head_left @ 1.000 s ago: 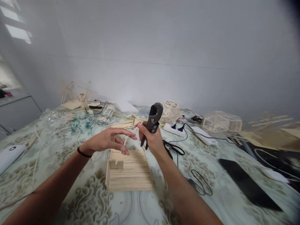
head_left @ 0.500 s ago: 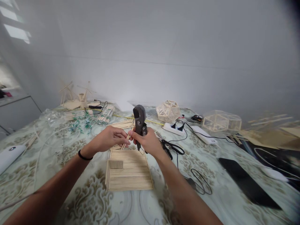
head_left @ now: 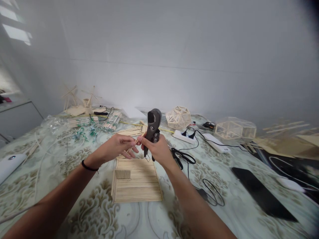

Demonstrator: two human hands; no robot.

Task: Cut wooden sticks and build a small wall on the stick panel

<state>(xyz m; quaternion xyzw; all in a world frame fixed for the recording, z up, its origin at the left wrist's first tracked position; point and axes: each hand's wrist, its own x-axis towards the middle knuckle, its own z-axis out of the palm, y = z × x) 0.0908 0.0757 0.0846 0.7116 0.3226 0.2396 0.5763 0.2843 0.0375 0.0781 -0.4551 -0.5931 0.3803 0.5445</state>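
Thin stick (head_left: pixel 136 141) is sitting in the air between both hands, above the far edge of the stick panel (head_left: pixel 139 181) and not touching it. It is slanting, high end toward the right hand, low end running down under the left fingers.

Left hand (head_left: pixel 117 146) is closed in a pinch on the stick's lower part, thumb against fingertips, palm turned inward. The pinch looks like it is steadying a piece too light to hold any other way.

Right hand (head_left: pixel 157 149) is wrapping around the handles of the dark cutter (head_left: pixel 152 124), head pointing up and away from the fingers. Thumb and forefinger appear to be meeting the stick's upper end at the same time. I cannot tell whether the cutter's blades are open.

So the stick is bridging the two hands, right beside the cutter handles, below the cutter head.

The panel is lying flat on the patterned tablecloth (head_left: pixel 87 205) directly under the hands, with a short upright wall (head_left: pixel 122 174) of sticks standing at its near-left corner. Probably parked there so pieces can be checked against it.

Further out:
- black scissors (head_left: pixel 183 157) are lying just right of the right wrist
- power strip (head_left: pixel 184 136) is sitting beyond them
- loose sticks (head_left: pixel 129 131) are lying behind the hands
- geodesic stick model (head_left: pixel 178 117) is standing near the wall
- black slab (head_left: pixel 261 196) is lying well off to the right
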